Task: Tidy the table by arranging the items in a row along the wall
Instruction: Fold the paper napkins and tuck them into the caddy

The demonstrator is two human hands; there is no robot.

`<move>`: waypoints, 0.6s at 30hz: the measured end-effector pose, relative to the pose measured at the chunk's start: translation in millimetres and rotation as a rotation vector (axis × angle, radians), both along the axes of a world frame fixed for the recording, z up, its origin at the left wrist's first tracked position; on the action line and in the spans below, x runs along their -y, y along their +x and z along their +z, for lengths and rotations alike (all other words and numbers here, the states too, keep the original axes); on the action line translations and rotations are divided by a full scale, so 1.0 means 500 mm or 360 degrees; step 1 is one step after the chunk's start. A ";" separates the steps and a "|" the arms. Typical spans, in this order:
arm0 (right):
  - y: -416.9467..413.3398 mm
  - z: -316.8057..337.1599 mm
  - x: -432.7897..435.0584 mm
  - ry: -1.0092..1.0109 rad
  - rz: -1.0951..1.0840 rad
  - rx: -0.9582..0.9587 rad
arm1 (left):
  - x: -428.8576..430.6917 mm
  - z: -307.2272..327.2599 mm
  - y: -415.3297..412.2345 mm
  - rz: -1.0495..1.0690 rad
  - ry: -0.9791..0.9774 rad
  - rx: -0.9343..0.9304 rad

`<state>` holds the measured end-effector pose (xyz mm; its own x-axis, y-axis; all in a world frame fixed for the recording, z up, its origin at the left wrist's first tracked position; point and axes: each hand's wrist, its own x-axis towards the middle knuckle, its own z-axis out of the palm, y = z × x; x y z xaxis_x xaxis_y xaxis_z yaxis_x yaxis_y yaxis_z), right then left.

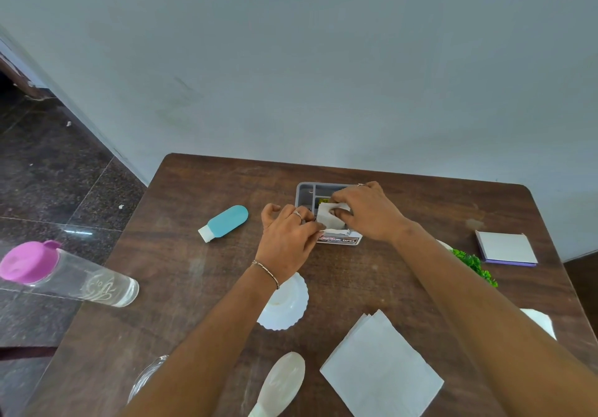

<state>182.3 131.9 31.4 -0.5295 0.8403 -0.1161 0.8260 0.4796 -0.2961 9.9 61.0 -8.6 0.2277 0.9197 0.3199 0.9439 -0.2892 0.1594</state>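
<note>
A grey compartment tray [305, 191] sits on the brown table [200, 274] near the wall. Both hands meet over its front. My right hand [369, 212] pinches a small white folded paper [326, 217] above the tray. My left hand [288, 238] grips the tray's near edge, where a printed label [339, 240] shows. What lies under the hands in the tray is hidden. A teal bottle [226, 222] with a white cap lies on its side left of the tray.
A clear bottle with a purple lid [64, 274] lies over the table's left edge. A white scalloped dish [288, 306], white napkins [382, 368], a pale spoon [284, 381], a glass [145, 377], a green plant [472, 264], a notepad [504, 248] and another white paper [538, 321] lie around.
</note>
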 end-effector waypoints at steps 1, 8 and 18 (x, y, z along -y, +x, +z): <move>-0.004 0.000 0.002 0.0023 0.0022 -0.0010 | 0.000 0.000 -0.001 0.0001 0.0000 -0.0002; -0.022 0.011 0.011 0.0005 0.0132 0.0076 | 0.001 -0.001 -0.003 -0.0006 -0.0003 0.0000; -0.027 0.003 0.002 0.0157 0.0129 0.0112 | 0.004 -0.004 -0.008 -0.0024 -0.0035 -0.0027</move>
<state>168.5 130.8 32.7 -0.5894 0.8044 -0.0746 0.8006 0.5693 -0.1869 6.1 58.8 -10.5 0.2467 0.9230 0.2953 0.9421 -0.2998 0.1500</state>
